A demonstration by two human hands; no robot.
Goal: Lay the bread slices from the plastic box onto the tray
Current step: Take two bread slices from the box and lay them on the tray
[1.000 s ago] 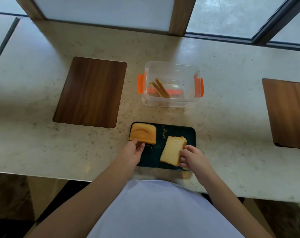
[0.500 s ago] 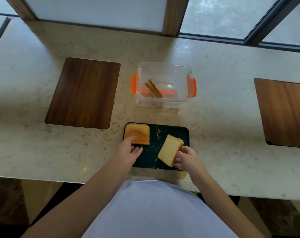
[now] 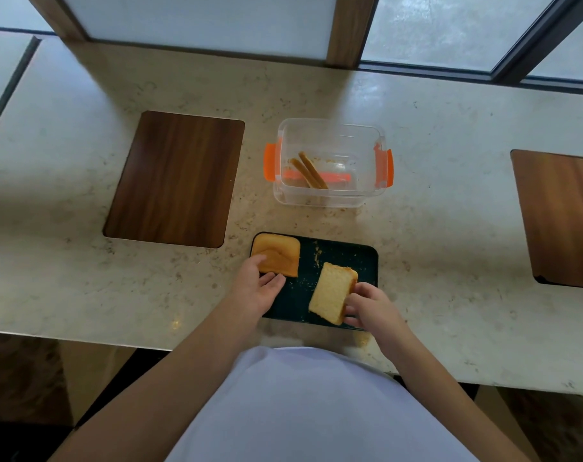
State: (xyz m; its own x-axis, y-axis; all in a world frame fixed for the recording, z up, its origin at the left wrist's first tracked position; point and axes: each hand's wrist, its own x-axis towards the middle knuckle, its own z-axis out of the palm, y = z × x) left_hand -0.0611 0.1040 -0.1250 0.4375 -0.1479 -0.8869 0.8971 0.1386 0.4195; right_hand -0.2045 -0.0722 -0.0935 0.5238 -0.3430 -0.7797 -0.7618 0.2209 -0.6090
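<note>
A dark tray (image 3: 367, 261) lies at the counter's near edge. A golden bread slice (image 3: 278, 253) lies flat in its far left corner, and my left hand (image 3: 255, 288) rests at its near edge, thumb on the slice, fingers spread. My right hand (image 3: 367, 305) pinches a pale bread slice (image 3: 330, 293) by its right edge; the slice sits tilted over the tray's right half. Behind the tray stands the clear plastic box (image 3: 330, 128) with orange clips, holding two thin slices (image 3: 308, 170) on edge.
The beige stone counter (image 3: 450, 228) carries a dark wooden board (image 3: 175, 178) to the left and another wooden board (image 3: 563, 218) at the right. Crumbs lie on the tray and beside the box. A window frame runs along the back.
My left hand slid a little forward, thumb now on the golden slice. The pale slice stays tilted in my right hand, little moved. The camera view shifted slightly.
</note>
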